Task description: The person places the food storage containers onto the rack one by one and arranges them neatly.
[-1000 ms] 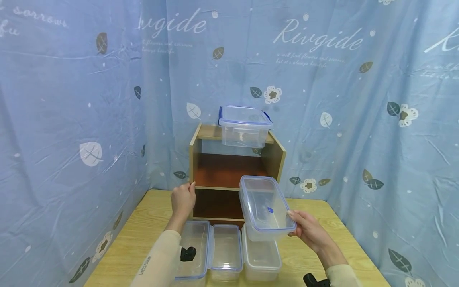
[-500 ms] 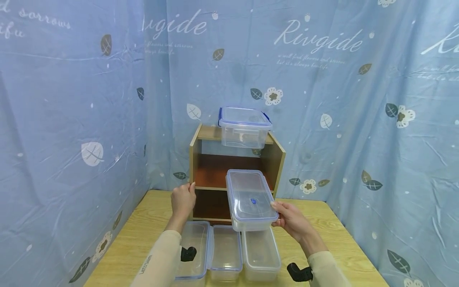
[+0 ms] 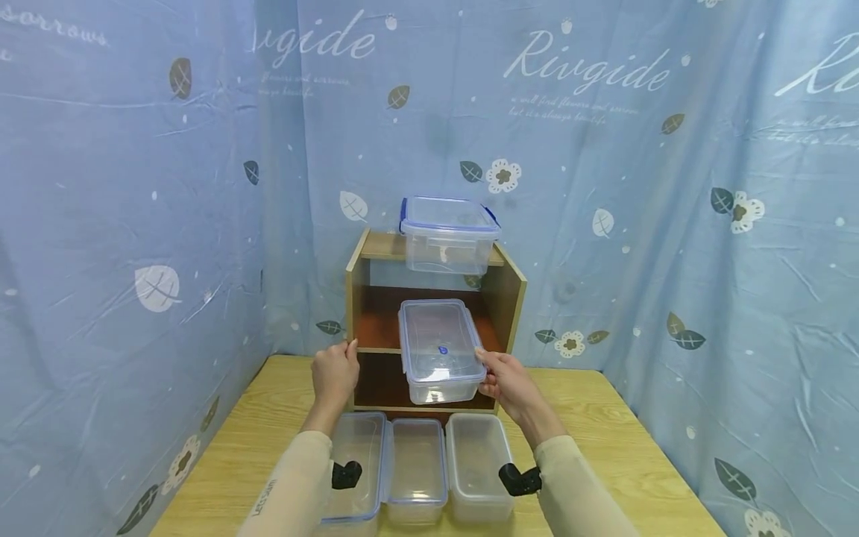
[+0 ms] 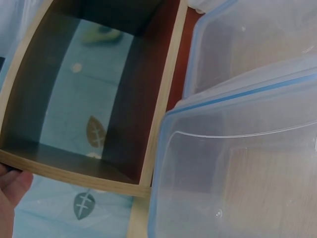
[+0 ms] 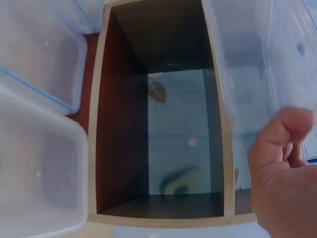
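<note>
My right hand (image 3: 513, 384) pinches the right near corner of a clear food container (image 3: 439, 332) with a blue-edged lid and a small blue valve. The container hangs in front of the wooden shelf unit's (image 3: 520, 298) middle opening, tilted toward me. In the right wrist view, thumb and fingers of the right hand (image 5: 287, 163) meet at its edge. My left hand (image 3: 335, 371) grips the front edge of the shelf's left side panel (image 3: 356, 298). Only its fingertips (image 4: 19, 187) show in the left wrist view.
Three lidless-looking clear boxes stand in a row before the shelf: a left box (image 3: 359, 440), a middle box (image 3: 417, 455) and a right box (image 3: 476, 447). A larger blue-handled box (image 3: 450, 235) sits on top of the shelf. The wood-grain table (image 3: 604, 447) meets blue curtains behind.
The right hand has carried the lidded container left and upward, away from above the right box to the front of the shelf. The left hand keeps its place on the side panel.
</note>
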`<state>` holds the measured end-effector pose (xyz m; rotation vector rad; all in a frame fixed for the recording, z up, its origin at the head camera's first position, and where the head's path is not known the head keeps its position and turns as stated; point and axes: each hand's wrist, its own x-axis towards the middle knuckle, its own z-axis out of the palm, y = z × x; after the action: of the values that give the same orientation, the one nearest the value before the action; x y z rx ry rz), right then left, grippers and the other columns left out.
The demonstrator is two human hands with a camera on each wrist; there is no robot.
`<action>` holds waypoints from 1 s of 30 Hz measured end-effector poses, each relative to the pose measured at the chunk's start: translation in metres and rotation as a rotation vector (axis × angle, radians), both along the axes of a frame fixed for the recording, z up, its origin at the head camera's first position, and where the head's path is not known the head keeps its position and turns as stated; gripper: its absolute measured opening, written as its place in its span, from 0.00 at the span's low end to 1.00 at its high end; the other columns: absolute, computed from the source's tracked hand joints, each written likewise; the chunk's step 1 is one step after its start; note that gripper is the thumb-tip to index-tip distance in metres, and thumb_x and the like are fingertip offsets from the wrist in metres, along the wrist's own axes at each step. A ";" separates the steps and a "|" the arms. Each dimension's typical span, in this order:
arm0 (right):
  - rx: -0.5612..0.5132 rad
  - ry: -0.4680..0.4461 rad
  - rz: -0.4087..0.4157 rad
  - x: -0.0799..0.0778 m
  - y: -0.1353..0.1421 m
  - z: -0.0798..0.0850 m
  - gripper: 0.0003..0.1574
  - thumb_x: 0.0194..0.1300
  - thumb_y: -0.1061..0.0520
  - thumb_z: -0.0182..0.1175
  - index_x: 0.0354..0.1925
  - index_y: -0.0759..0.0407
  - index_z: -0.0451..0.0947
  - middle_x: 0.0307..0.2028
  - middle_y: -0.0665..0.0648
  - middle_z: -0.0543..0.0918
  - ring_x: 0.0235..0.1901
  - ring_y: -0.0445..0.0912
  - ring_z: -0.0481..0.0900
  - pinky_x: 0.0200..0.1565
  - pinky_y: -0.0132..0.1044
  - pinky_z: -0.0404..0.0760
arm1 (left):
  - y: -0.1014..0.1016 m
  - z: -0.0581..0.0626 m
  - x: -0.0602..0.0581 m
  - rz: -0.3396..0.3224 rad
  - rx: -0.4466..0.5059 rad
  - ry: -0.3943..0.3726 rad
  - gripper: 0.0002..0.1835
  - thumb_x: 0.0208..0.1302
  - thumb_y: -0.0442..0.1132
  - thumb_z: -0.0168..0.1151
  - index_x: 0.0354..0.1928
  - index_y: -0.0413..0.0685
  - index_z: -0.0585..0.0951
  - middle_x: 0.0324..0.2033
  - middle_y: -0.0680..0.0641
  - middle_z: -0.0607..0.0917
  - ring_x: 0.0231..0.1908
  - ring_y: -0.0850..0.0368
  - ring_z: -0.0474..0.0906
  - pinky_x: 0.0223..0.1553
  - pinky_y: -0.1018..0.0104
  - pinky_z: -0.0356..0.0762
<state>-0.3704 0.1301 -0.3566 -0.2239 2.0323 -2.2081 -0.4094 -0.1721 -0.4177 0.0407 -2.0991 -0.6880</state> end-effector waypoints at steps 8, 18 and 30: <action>-0.030 -0.010 -0.099 -0.008 -0.023 0.008 0.15 0.72 0.51 0.54 0.37 0.63 0.71 0.22 0.50 0.71 0.20 0.38 0.66 0.24 0.24 0.71 | 0.000 0.001 0.001 0.006 0.006 0.007 0.21 0.67 0.42 0.60 0.18 0.37 0.80 0.19 0.33 0.84 0.23 0.30 0.80 0.26 0.41 0.75; 0.005 -0.015 -0.186 -0.019 -0.042 0.017 0.19 0.72 0.49 0.55 0.44 0.67 0.73 0.26 0.52 0.74 0.24 0.40 0.68 0.28 0.25 0.75 | 0.001 -0.002 -0.001 0.011 0.012 0.018 0.20 0.66 0.41 0.60 0.17 0.37 0.79 0.19 0.34 0.84 0.22 0.31 0.80 0.25 0.42 0.74; -0.078 0.073 -0.126 -0.017 -0.050 0.019 0.29 0.68 0.61 0.59 0.63 0.69 0.65 0.48 0.60 0.78 0.40 0.43 0.81 0.44 0.30 0.83 | 0.002 -0.002 0.000 0.030 0.008 -0.006 0.20 0.67 0.41 0.60 0.19 0.36 0.81 0.19 0.34 0.84 0.23 0.32 0.81 0.24 0.43 0.75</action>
<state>-0.3873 0.0798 -0.3372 -0.1924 2.0525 -2.3907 -0.4091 -0.1702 -0.4193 0.0787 -2.0969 -0.6787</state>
